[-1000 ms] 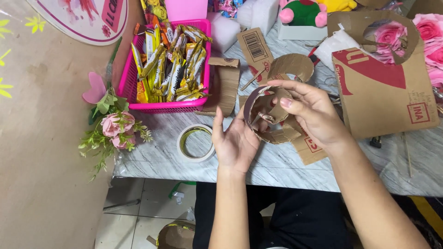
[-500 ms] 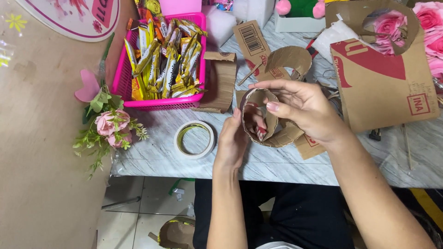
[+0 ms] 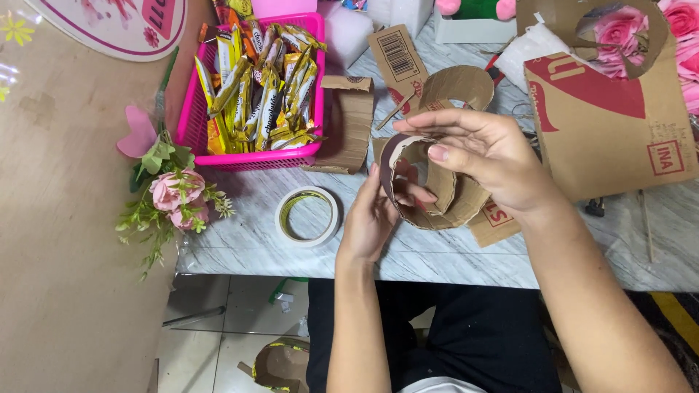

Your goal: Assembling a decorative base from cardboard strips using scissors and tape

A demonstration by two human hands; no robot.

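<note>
**Two hands on a curled cardboard strip**

Two bare hands meet over a marble-patterned table (image 3: 240,251). Starting at the far left, a small bunch of pink artificial roses (image 3: 173,193) with green leaves lies at the table's edge. Next comes a pink plastic basket (image 3: 195,116) packed with yellow and orange snack packets (image 3: 255,94). Just in front of it lies a roll of tape (image 3: 307,215), flat on the table.

The left hand (image 3: 371,215) comes next, its fingers close together and pressed against the outside of a curled cardboard strip (image 3: 429,185), which is held just above the table at the centre. The right hand (image 3: 484,156) covers the strip from above, fingers slightly spread, with the thumb and forefinger pinching the top edge of the curl.

Behind the hands lie loose cardboard offcuts (image 3: 349,120). At the far right a large cardboard piece (image 3: 608,127) with a red printed shape leans near pink flowers (image 3: 681,33).
</note>
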